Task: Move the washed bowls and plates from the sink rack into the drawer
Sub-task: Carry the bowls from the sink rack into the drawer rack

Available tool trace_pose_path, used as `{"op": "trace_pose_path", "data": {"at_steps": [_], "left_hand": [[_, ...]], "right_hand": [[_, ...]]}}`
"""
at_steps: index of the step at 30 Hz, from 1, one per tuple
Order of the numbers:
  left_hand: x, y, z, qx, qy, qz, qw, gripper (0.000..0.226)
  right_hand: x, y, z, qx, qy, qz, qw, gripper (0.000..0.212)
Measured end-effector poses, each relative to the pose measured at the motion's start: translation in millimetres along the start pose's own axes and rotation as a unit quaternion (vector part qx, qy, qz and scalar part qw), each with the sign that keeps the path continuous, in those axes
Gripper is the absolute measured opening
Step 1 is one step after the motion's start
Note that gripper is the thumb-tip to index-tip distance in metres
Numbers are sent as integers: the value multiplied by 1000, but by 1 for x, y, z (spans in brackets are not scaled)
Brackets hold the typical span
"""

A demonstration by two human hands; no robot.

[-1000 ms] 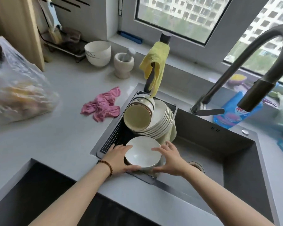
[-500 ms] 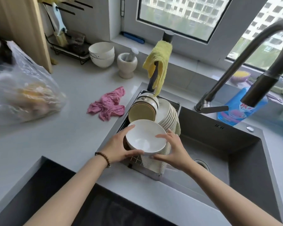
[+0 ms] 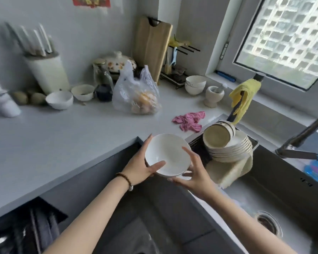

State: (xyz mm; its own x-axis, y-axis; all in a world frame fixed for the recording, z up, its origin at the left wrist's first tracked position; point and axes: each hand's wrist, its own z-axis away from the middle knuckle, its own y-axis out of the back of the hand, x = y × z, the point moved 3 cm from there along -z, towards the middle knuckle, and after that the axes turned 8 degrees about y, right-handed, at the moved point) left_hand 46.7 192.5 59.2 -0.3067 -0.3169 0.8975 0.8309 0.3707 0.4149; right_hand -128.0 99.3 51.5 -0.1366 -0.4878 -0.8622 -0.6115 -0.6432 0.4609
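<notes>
I hold a white bowl (image 3: pixel 166 154) in both hands, in the air over the counter's front edge, just left of the sink rack (image 3: pixel 196 143). My left hand (image 3: pixel 141 166) grips its left rim with the thumb lying inside. My right hand (image 3: pixel 195 174) cups its right side from below, one finger up along the rim. In the rack, a stack of cream plates (image 3: pixel 231 150) leans on edge, with nested bowls (image 3: pixel 217 136) on their side against it. A dark open compartment (image 3: pixel 26 228), perhaps the drawer, shows at lower left.
A beige towel (image 3: pixel 231 171) hangs from the rack into the sink (image 3: pixel 283 180). On the counter lie a pink cloth (image 3: pixel 189 121), a plastic bag of fruit (image 3: pixel 136 96), a mortar (image 3: pixel 214 96) and white bowls (image 3: pixel 60 99). The faucet (image 3: pixel 301 138) arches at right.
Both hands lifted the white bowl out of the rack and carried it left, past the sink's edge. My view swung left, showing more of the counter.
</notes>
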Motion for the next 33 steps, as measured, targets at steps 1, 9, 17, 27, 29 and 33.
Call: {"op": "trace_pose_path", "data": {"at_steps": [1,9,17,27,29,33], "left_hand": [[-11,10,21,26,16,17,999,95],[-101,120,199,229,112,129,958,59],[-194,215,401,370,168,205,890,61],[-306,296,612,412,240,239,845,67],[-323,307,633,415,249,251,838,61],[-353,326,652,400,267,297,825,49]], "right_hand": [[-9,-17,6,-17,9,-29,999,105],[-95,-178,41,-213,9,-122,969,125],[-200,-361,106,-372,57,-175,910,99],[-289,-563,222,-484,-133,-302,810,47],[-292,-593,235,-504,-167,-314,787,51],[-291,-636,240,-516,-188,-316,774,50]]}}
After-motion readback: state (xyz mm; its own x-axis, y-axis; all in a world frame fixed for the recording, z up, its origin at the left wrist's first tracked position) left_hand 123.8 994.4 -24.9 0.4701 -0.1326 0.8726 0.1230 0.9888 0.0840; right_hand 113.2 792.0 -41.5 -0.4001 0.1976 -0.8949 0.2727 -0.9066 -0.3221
